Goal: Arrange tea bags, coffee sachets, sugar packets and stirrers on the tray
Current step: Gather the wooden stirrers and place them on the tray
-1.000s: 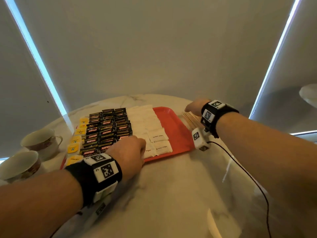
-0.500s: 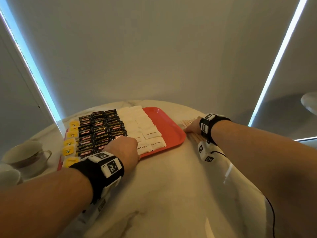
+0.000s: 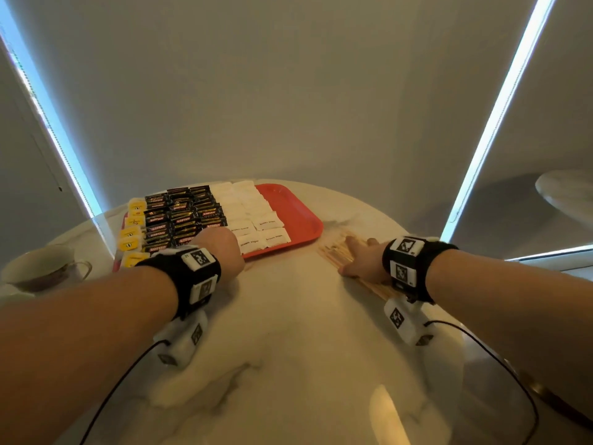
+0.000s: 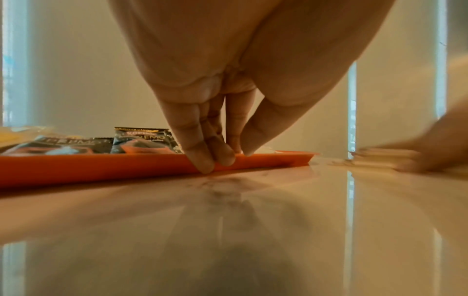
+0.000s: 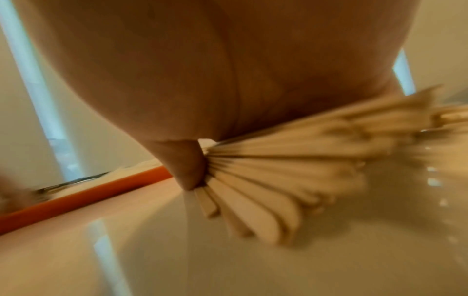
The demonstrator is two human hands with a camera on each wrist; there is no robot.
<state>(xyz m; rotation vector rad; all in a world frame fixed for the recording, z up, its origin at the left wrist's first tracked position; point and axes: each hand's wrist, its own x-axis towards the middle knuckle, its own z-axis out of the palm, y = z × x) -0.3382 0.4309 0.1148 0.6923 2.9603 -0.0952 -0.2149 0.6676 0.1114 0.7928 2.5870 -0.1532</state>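
The red tray point(image 3: 298, 216) holds rows of yellow tea bags point(image 3: 130, 234), black coffee sachets point(image 3: 183, 213) and white sugar packets point(image 3: 256, 216); its right strip is bare. My left hand point(image 3: 221, 252) pinches the tray's near rim point(image 4: 126, 166), fingers point(image 4: 202, 160) on the outer wall and thumb on top. To the right of the tray, a fanned bunch of wooden stirrers point(image 3: 333, 252) lies on the table. My right hand point(image 3: 359, 256) lies flat on the bunch with straight fingers. In the blurred right wrist view its thumb point(image 5: 185, 166) presses against the stirrers point(image 5: 266, 176).
The round marble table point(image 3: 288, 332) curves away at left and right. A teacup point(image 3: 41, 268) on a saucer stands left of the tray. Wrist-camera cables point(image 3: 500, 358) trail over the near table. A second table point(image 3: 568, 194) is at far right.
My right hand has drawn back toward me along the tray's right side, sliding over the stirrers, which now fan out under it. My left hand stays at the tray's near rim.
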